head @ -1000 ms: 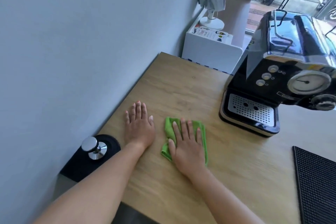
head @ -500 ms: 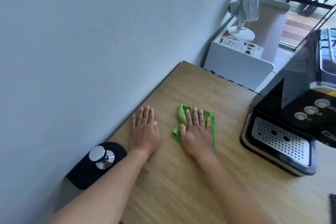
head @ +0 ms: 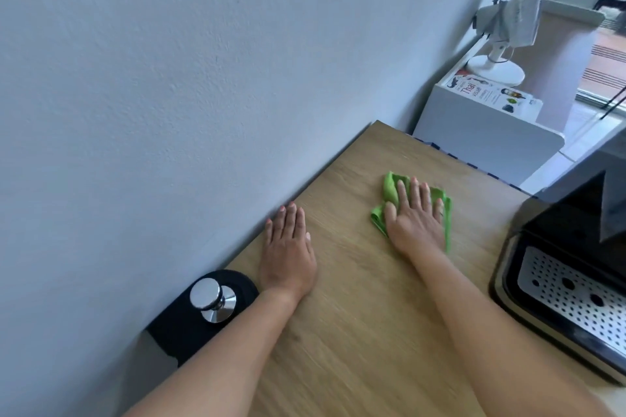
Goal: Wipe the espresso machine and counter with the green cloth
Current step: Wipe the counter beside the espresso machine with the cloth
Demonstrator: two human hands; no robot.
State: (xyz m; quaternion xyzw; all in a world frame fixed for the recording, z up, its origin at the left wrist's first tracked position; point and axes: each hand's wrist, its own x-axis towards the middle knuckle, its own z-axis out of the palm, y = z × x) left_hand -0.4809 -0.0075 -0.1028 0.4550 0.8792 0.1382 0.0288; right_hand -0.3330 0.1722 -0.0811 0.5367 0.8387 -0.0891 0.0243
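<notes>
Pressing down on the green cloth [head: 389, 191], the right hand [head: 415, 222] lies palm-down in the head view. Its fingers [head: 415, 191] are straight and slightly spread, so they pin the fabric rather than curl round it. The cloth is bunched and folded on the wooden surface [head: 355, 332], towards the far end. Its green edges show beyond the fingertips, beside the thumb and along the little-finger side.

The left hand [head: 288, 254] rests flat on the bare wood, apart from the cloth and near the pale wall [head: 169, 78]. Its fingers [head: 291, 217] are extended, close together and hold nothing.

The espresso machine [head: 569, 240] stands at the right edge of the picture (only its dark lower body shows), with its perforated drip tray [head: 572, 294] facing the camera. It is apart from the cloth.

Just beside the left wrist, a shiny metal tamper [head: 211, 298] stands upright on a black mat [head: 183, 332] against the wall. Beyond the far end of the surface is a white cabinet [head: 484, 139] carrying a printed booklet [head: 487, 95] and a small white fan [head: 515, 17].
</notes>
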